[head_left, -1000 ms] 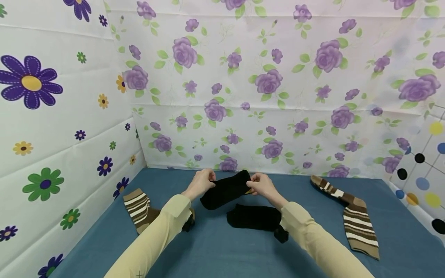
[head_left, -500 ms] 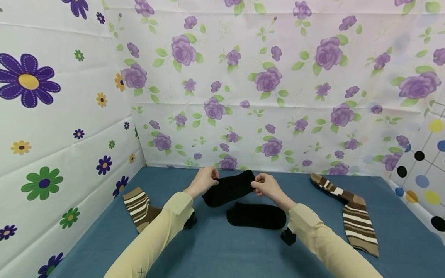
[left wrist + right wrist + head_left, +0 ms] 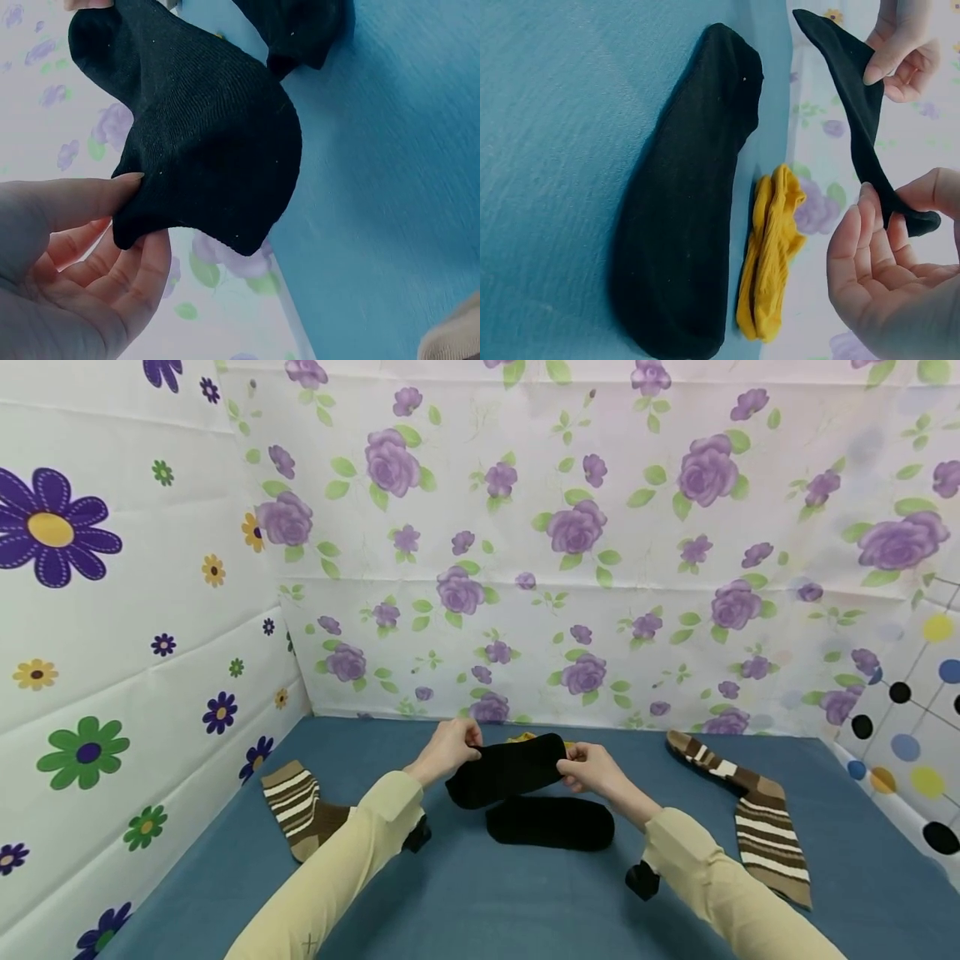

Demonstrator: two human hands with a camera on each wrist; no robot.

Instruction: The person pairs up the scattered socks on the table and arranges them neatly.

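Observation:
A black ankle sock [image 3: 506, 770] is stretched out in the air between my hands. My left hand [image 3: 450, 750] pinches its opening edge between thumb and fingers, as the left wrist view shows on the black fabric [image 3: 202, 142]. At the other end, my right hand [image 3: 597, 770] pinches the toe end. A second black sock [image 3: 551, 823] lies flat on the blue cloth just below the held one; the right wrist view shows it full length [image 3: 686, 202]. Behind the held sock lies a folded yellow sock [image 3: 769, 255], mostly hidden in the head view.
One brown-and-white striped sock [image 3: 294, 806] lies at the left, partly covered by my left sleeve [image 3: 352, 852]. Another striped sock [image 3: 772, 835] lies bent at the right. A flowered sheet [image 3: 510, 568] hangs behind the blue tablecloth [image 3: 480, 902].
Both hands have shifted slightly right with the black sock, the right hand further. Yellow fabric now shows behind it. The second black sock is less covered by the right arm.

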